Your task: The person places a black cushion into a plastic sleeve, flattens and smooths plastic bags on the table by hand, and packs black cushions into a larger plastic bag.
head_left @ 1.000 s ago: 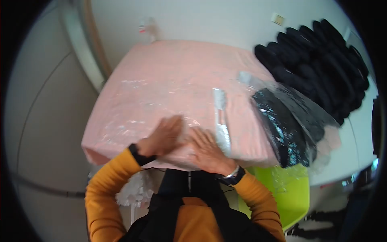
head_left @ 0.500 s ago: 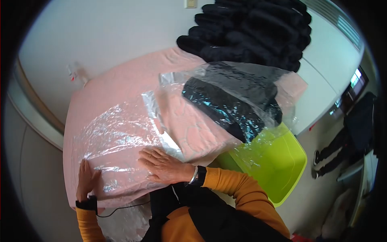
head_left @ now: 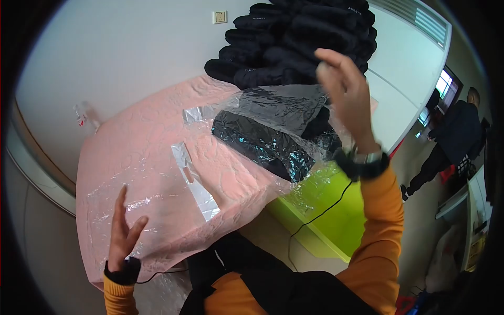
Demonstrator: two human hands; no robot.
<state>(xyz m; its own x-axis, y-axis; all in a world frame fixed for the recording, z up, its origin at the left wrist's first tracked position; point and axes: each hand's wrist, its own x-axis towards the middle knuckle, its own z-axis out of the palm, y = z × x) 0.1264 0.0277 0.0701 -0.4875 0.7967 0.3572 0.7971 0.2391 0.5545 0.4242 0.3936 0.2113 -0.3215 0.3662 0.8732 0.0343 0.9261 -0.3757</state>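
A clear plastic bag (head_left: 134, 205) lies flat on the pink cloth (head_left: 152, 131); its white end strip (head_left: 202, 197) has a handle slot. Over the bag's near left part, my left hand (head_left: 124, 231) is open, thumb and fingers apart. My right hand (head_left: 349, 97) is raised in front of a stack of black plush items (head_left: 294, 47). Its fingers are loosely bent and slightly blurred, with nothing visible in them. Between the stack and the flat bag lies a black item (head_left: 257, 139) under clear plastic. The right forearm hides part of the bin behind it.
A lime-green bin (head_left: 315, 236) stands on the floor beside the pink-covered surface. Dark cables run from both wristbands. A wall socket (head_left: 220, 17) is at the back. On the right, a person in dark clothes (head_left: 451, 131) stands beyond a white panel (head_left: 407, 63).
My right hand has left the flat plastic bag and swung up and right toward the black stack. My left hand has lifted slightly off the bag. The view has shifted to the right.
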